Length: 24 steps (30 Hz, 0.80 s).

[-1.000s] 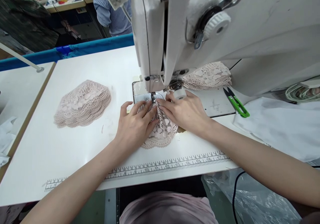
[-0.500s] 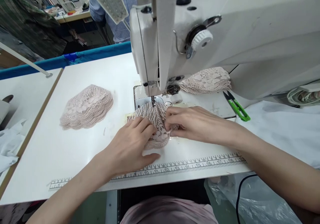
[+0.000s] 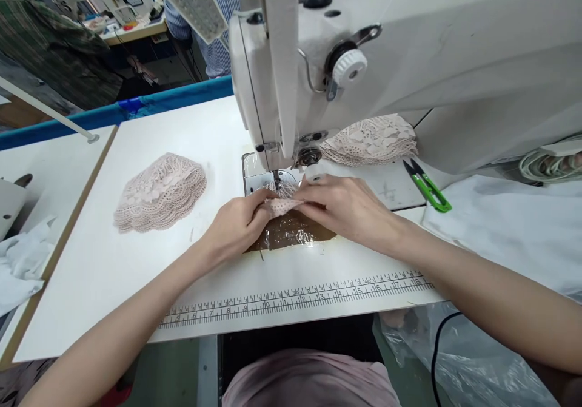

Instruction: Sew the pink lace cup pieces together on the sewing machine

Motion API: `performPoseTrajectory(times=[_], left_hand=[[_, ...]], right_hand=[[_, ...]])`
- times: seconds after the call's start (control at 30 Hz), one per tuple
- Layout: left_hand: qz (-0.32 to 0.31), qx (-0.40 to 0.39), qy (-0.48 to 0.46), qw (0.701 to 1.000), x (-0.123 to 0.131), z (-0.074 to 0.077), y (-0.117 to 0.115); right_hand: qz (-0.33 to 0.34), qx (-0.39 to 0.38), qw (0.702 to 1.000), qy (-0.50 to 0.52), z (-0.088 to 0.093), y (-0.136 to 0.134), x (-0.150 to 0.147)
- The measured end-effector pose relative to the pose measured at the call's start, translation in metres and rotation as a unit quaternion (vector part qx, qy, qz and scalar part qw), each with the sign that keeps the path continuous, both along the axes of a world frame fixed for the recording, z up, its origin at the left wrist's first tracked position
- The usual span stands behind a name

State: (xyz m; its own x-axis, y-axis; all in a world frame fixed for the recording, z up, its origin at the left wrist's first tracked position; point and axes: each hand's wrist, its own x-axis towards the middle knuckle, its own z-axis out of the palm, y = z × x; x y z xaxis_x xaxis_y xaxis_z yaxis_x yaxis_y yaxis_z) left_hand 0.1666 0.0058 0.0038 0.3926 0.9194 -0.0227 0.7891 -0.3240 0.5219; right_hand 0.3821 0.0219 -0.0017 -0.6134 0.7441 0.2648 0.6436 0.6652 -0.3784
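Note:
A small pink lace piece [image 3: 280,204] lies folded just in front of the needle of a white sewing machine [image 3: 364,61]. My left hand [image 3: 236,228] pinches its left end with curled fingers. My right hand [image 3: 348,207] grips its right end, fingers pressed together on the lace. Under the hands a brown taped patch [image 3: 291,232] shows on the table. The needle and presser foot stand right behind the lace.
A stack of pink lace pieces [image 3: 160,193] lies at the left of the white table [image 3: 136,285]. Another lace stack [image 3: 370,141] sits under the machine arm. Green thread snips [image 3: 427,185] lie to the right. A ruler strip [image 3: 295,301] runs along the table's front. White cloth [image 3: 509,231] covers the right. People stand behind.
The lace was spread flat under both hands; both hands have folded it into a narrow strip and drawn it together near the needle, uncovering the brown taped patch.

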Motion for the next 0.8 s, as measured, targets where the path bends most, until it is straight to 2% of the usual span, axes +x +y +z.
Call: performPoseTrajectory(times=[0.07, 0.17, 0.37, 0.43, 0.5, 0.57, 0.7, 0.8], left_hand=[[-0.024, -0.029, 0.016, 0.999, -0.001, 0.006, 0.007], [-0.057, -0.068, 0.039, 0.995, -0.002, 0.011, 0.018], [-0.041, -0.125, -0.02, 0.991, -0.008, 0.009, 0.027], [-0.05, -0.111, -0.032, 0.992, -0.01, 0.007, 0.024], [-0.082, -0.054, -0.018, 0.995, -0.01, 0.002, 0.017], [-0.126, 0.052, 0.032, 0.99, -0.01, -0.005, 0.009], [-0.162, 0.303, 0.141, 0.928, -0.006, -0.018, -0.011], [-0.169, 0.37, 0.178, 0.896, -0.004, -0.02, -0.021]], right_hand=[[-0.026, 0.051, 0.998, 0.038, -0.005, 0.002, -0.002], [-0.045, 0.079, 0.994, 0.056, -0.01, 0.005, -0.004], [-0.06, 0.056, 0.996, 0.04, -0.009, 0.007, -0.005], [-0.056, 0.048, 0.997, 0.031, -0.006, 0.005, -0.004], [-0.037, 0.036, 0.999, 0.014, -0.003, 0.003, -0.002], [0.002, 0.036, 0.999, -0.011, -0.002, 0.001, -0.001], [0.073, 0.098, 0.991, -0.046, -0.006, -0.001, 0.001], [0.084, 0.134, 0.987, -0.036, -0.01, -0.001, 0.0]])
